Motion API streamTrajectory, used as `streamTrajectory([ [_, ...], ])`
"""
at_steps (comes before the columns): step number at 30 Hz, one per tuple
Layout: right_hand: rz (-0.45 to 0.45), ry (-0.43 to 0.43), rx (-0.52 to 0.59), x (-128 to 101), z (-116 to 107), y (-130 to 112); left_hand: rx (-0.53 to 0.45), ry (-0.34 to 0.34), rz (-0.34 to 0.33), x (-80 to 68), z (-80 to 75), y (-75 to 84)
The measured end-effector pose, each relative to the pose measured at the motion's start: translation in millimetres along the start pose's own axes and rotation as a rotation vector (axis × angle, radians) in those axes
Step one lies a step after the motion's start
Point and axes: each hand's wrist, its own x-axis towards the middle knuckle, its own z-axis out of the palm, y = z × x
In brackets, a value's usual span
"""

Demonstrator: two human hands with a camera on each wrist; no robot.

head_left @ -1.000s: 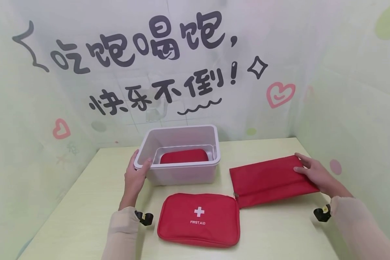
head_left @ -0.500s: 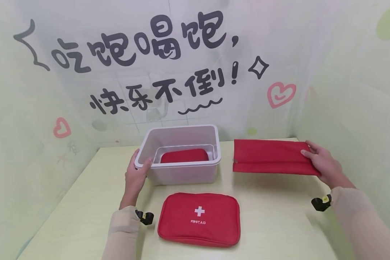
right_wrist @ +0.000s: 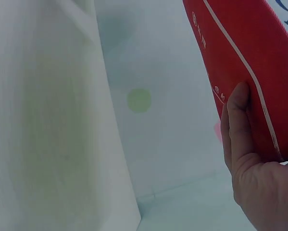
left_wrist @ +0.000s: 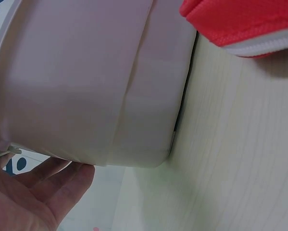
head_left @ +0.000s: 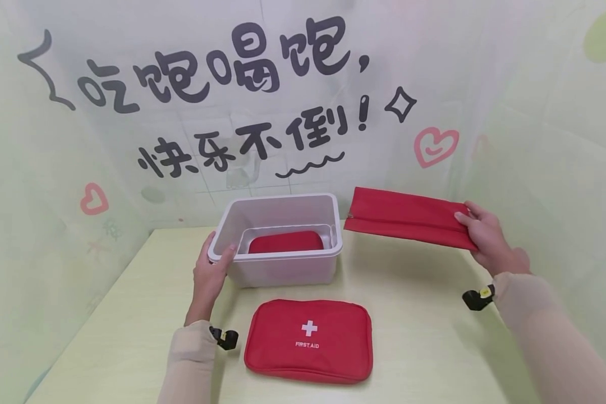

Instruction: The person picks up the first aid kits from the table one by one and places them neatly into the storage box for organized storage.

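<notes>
A white plastic bin (head_left: 281,258) stands at the back of the table with a red pouch (head_left: 285,242) lying inside it. My left hand (head_left: 210,273) grips the bin's front left corner, thumb over the rim; the bin's wall (left_wrist: 86,86) fills the left wrist view above my fingers (left_wrist: 43,185). My right hand (head_left: 487,238) pinches the right end of a flat red pouch (head_left: 406,217) and holds it in the air, right of the bin. In the right wrist view my thumb (right_wrist: 239,130) lies on that flat red pouch (right_wrist: 249,62).
A red first-aid bag (head_left: 309,340) with a white cross lies on the pale yellow table (head_left: 424,336) in front of the bin; its edge (left_wrist: 240,24) shows in the left wrist view. Decorated walls close in behind and on both sides.
My right hand has lifted the flat red pouch off the table and carried it up and back, level with the bin's rim. The left hand and the bin have stayed put.
</notes>
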Motion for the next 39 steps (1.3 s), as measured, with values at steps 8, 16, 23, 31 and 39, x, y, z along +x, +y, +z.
streamTrajectory([
  [8, -0.047, -0.009, -0.11, 6.4, 42.1, -4.7, 0.0, -0.004, 0.001, 0.0, -0.2, -0.1],
  [16, -0.09, -0.04, -0.138, 10.4, 78.0, -6.6, -0.003, -0.006, 0.007, -0.4, -0.6, -1.0],
  [23, -0.095, -0.05, -0.119, 14.3, 108.1, -6.2, -0.003, 0.001, 0.014, 0.0, -0.3, -1.9],
  [31, -0.084, -0.069, -0.046, 18.4, 147.0, 2.5, -0.007, -0.001, 0.014, -0.4, -1.4, -3.9],
  [39, -0.106, -0.074, -0.002, 20.3, 179.8, 8.7, -0.01, -0.003, 0.024, 0.0, -1.1, -4.0],
])
